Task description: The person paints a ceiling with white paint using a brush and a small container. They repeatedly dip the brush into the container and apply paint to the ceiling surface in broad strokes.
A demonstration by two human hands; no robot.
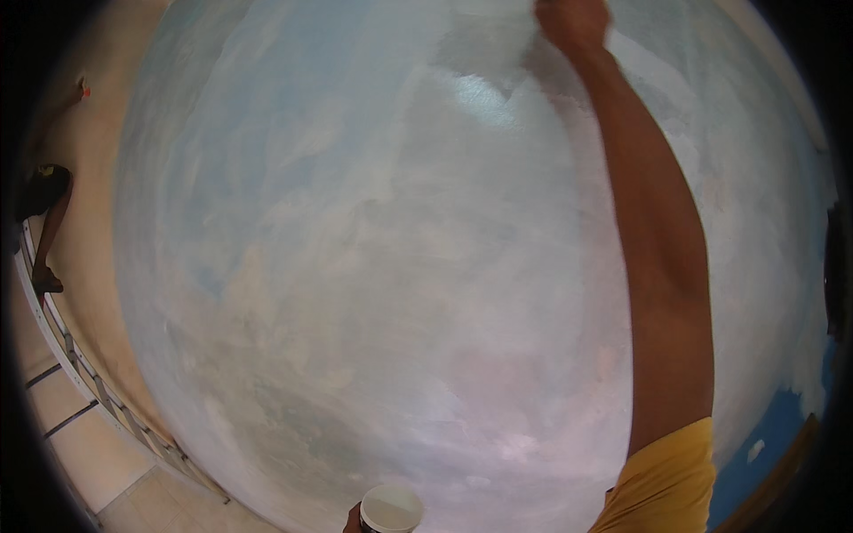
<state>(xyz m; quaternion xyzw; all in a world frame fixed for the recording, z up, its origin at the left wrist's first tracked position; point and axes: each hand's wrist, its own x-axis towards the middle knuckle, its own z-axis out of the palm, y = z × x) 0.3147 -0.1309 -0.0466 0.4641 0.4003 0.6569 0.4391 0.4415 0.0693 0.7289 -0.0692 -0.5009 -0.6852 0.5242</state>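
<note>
Spanning most of the view: one broad painted wall (311, 222), mottled in pale blue, grey, cream and lilac, its edges bowed by the lens.

Right hand (576, 25): one, raised to the far edge of the view, just in front of the wall and right of middle. Fingers bent inward; partly cut off by the frame, so whether they grasp a tool cannot be told. Right arm (662, 240): bare, stretched from near to far along the right part of the wall. Sleeve (666, 475): yellow, near right.

Glossy patch (484, 98): one, greyish with a bright sheen, on the wall to the left of the right hand.

Left hand (353, 519): one, near edge, mostly out of frame; fingers grasping the left side of a white container (393, 494). Container: round, open at the top, near the middle of the near edge; contents not clear.

Blue area (742, 480): saturated, near right, bearing one small pale spot (756, 451).

Far left: plain beige wall (98, 178); a second person, partly visible, with dark shorts (44, 191), a bare leg (55, 231) and a small orange item (85, 89) at one hand.

Near left: metal framework (98, 386), ladder-like, curving past floor tiles (98, 444) of pale beige.
</note>
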